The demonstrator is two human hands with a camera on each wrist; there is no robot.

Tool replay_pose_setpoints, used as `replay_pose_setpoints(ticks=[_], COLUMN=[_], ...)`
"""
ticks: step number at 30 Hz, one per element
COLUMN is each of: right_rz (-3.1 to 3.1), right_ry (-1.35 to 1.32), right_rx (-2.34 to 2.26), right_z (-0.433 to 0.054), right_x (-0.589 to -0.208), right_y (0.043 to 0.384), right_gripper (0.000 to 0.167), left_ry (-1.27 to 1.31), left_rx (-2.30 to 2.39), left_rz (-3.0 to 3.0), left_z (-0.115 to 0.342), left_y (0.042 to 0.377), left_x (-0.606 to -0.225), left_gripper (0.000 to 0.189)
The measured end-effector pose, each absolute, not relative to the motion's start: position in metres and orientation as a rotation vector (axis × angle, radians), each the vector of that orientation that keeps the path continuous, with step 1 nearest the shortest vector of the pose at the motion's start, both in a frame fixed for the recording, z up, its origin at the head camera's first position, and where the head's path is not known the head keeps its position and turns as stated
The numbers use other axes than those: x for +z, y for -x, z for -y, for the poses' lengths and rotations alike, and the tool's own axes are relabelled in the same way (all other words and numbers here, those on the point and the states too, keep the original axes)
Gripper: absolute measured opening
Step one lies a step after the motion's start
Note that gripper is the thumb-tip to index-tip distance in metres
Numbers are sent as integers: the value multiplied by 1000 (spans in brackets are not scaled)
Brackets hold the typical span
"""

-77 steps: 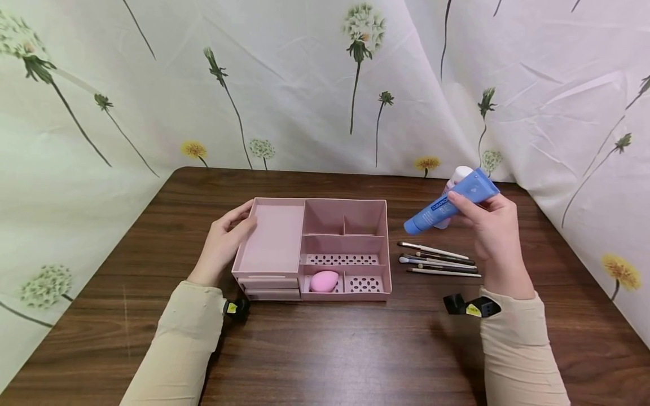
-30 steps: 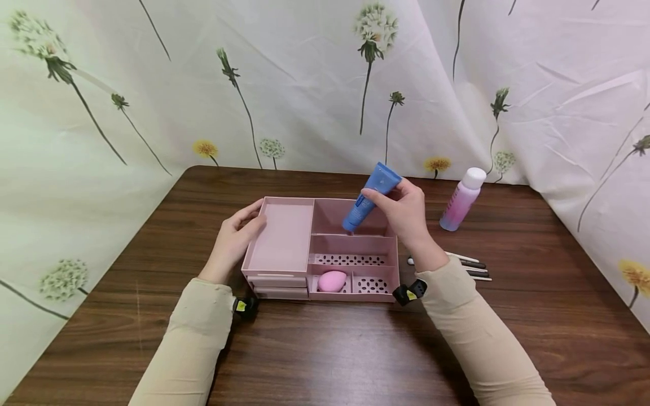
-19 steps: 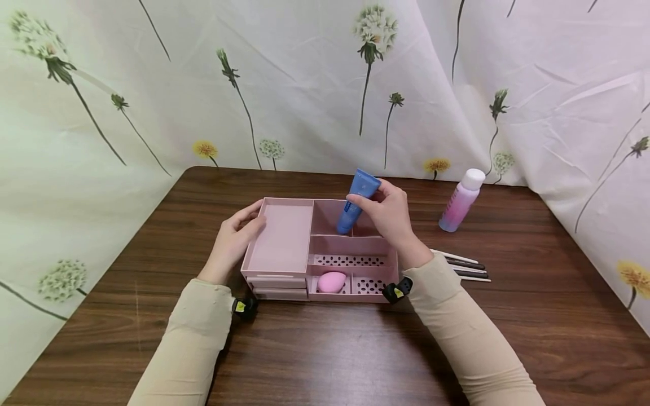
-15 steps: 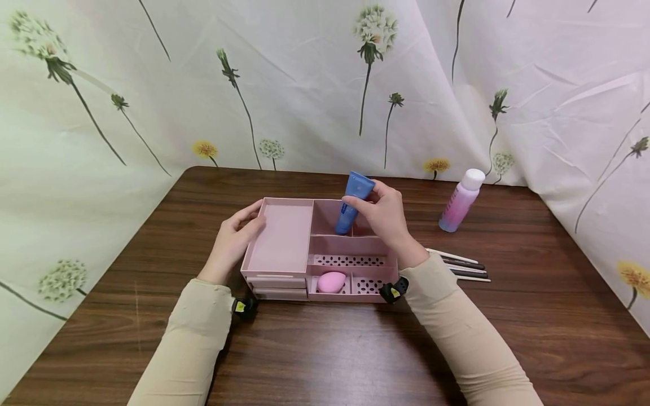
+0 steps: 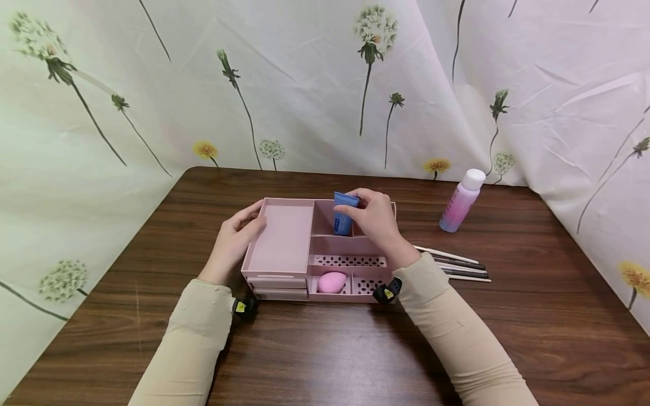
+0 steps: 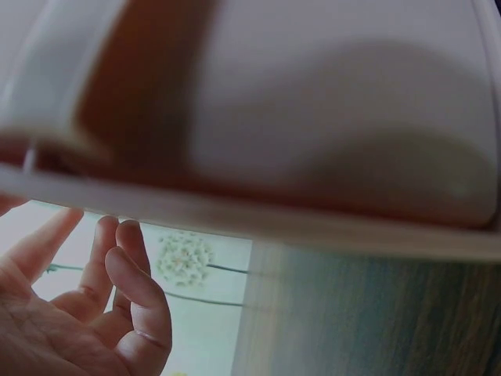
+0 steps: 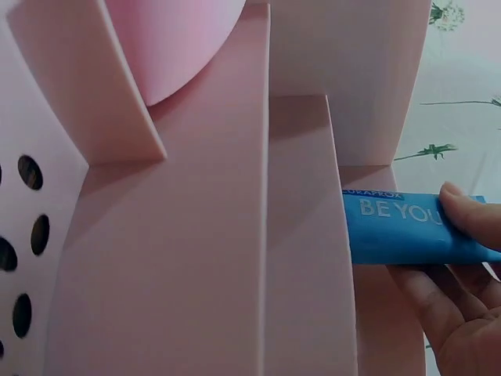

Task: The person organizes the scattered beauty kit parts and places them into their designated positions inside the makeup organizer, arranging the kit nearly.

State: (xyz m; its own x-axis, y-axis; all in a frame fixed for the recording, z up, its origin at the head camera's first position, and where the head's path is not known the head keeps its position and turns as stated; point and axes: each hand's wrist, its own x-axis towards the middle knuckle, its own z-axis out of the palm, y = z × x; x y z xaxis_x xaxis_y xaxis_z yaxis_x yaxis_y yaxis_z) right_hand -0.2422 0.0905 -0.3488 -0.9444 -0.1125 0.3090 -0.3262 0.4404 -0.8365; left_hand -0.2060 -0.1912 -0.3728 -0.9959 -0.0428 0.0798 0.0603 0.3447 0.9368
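Note:
A blue squeeze tube (image 5: 343, 223) stands nearly upright in the rear left compartment of the pink organizer (image 5: 281, 237), its lower end hidden behind a divider. My right hand (image 5: 374, 219) pinches the tube's upper part between thumb and fingers. In the right wrist view, "BE YOU" shows on the tube (image 7: 399, 227), with my thumb on one face and fingers behind. My left hand (image 5: 231, 242) rests against the organizer's left side. In the left wrist view, the fingertips of this hand (image 6: 86, 305) touch the outer wall, several fingers bent slightly.
A pink makeup sponge (image 5: 332, 282) lies in the front left compartment. Several makeup brushes (image 5: 459, 265) lie right of the organizer, partly behind my right forearm. A pink-and-lilac bottle with a white cap (image 5: 461, 203) stands at the back right. A floral cloth (image 5: 304, 84) hangs behind the table.
My right hand has carried the blue tube from the table's right side leftward over the organizer, tilted it upright and lowered it into the rear left compartment. My left hand has stayed at the organizer's side.

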Motion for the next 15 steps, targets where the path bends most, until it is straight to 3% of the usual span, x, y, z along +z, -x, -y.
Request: replay_pose_setpoints(ticks=[15], right_rz=[2667], right_ry=[-417], right_rx=[1553], right_z=[-102], right_x=[-336], right_y=[229], right_gripper=[35], left_ry=[25], left_rx=[-1762], left_rz=[2498], left_z=[192], left_y=[206], left_x=[-374], left_gripper=[50])
